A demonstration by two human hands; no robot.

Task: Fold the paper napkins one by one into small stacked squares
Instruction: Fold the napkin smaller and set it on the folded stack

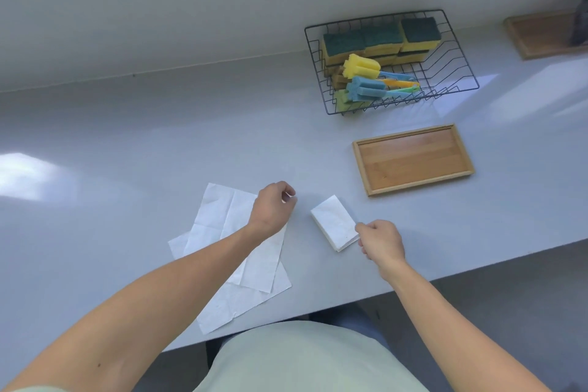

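The right hand (383, 240) is pinching the near corner of the folded napkin stack (334, 222), which is lying on the grey bench (127, 143). The left hand (273, 207), fingers curled with nothing visibly in them, is hovering over the unfolded napkins (235, 251) lying beside the stack. Beyond are sitting a wooden tray (413, 158) and a wire basket (458, 67) of sponges (381, 38).

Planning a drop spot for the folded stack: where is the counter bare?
Bare: counter left of the wire basket, the wooden tray interior, and the strip between tray and folded stack. Crowded: near edge, with unfolded napkins, left hand, right hand.
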